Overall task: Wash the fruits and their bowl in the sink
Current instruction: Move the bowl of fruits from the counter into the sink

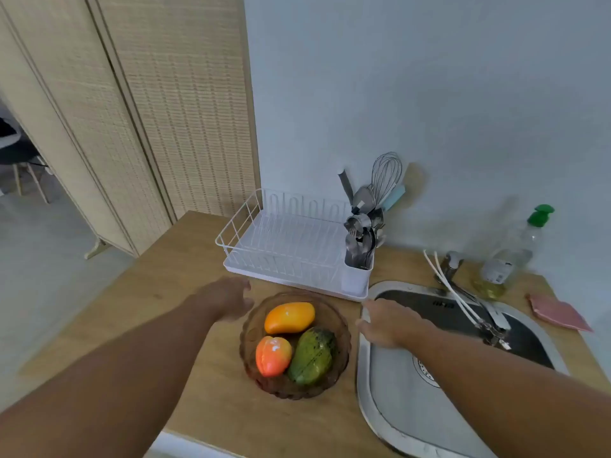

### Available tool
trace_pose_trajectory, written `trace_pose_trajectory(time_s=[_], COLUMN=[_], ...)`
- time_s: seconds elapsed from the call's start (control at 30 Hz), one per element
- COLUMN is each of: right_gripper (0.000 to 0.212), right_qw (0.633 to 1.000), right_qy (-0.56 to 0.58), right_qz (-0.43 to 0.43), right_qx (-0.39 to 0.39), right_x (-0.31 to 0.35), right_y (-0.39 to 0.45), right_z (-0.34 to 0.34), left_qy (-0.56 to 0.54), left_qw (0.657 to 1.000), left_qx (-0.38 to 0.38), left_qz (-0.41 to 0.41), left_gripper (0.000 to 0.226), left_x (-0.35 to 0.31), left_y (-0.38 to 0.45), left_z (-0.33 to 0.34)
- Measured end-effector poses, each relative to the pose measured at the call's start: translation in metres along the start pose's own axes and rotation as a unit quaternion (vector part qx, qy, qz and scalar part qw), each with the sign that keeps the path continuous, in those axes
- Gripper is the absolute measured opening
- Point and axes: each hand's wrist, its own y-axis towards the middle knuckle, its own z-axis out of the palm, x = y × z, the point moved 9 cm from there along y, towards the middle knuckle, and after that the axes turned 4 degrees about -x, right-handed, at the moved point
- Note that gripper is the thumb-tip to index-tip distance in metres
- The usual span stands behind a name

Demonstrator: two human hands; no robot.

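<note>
A brown glass bowl stands on the wooden counter left of the steel sink. In it lie three fruits: an orange-yellow mango, a red-orange fruit and a green mango. My left hand hovers at the bowl's far left rim, fingers apart, holding nothing. My right hand is over the sink's left rim, just right of the bowl, also open and not touching the bowl.
A white dish rack with a cutlery holder stands behind the bowl. The tap reaches over the sink. A soap bottle and a pink cloth sit at the back right. A folding screen stands to the left.
</note>
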Motion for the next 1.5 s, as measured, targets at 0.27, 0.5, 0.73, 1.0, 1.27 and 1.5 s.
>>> trace_pose_trajectory(time_s=[0.27,0.5,0.73,1.0,1.27,1.5], right_gripper=[0.038,0.036,0.060,0.042,0.037,0.035], right_qw=[0.999,0.996,0.960,0.905,0.868,0.856], right_qy=[0.019,0.086,0.261,0.387,0.434,0.423], right_qz=[-0.007,0.020,0.085,0.128,0.167,0.235], right_qx=[0.041,0.005,-0.052,-0.119,-0.171,-0.180], right_x=[0.016,0.011,0.013,-0.033,-0.126,-0.228], right_y=[0.016,0.020,0.012,-0.019,-0.076,-0.098], right_z=[0.042,0.070,0.102,0.098,0.077,0.093], left_qy=[-0.006,-0.091,-0.191,-0.254,-0.266,-0.251], left_qw=[0.997,0.990,0.977,0.965,0.957,0.950], left_qx=[0.059,0.090,0.053,0.045,0.096,0.162], left_qz=[-0.046,-0.060,-0.078,-0.050,0.056,0.097], left_gripper=[0.054,0.039,0.026,0.030,0.032,0.032], left_x=[0.022,0.024,0.016,-0.031,-0.149,-0.246], left_y=[-0.004,-0.003,-0.007,-0.009,-0.009,-0.017], left_z=[0.043,0.079,0.082,0.078,0.088,0.133])
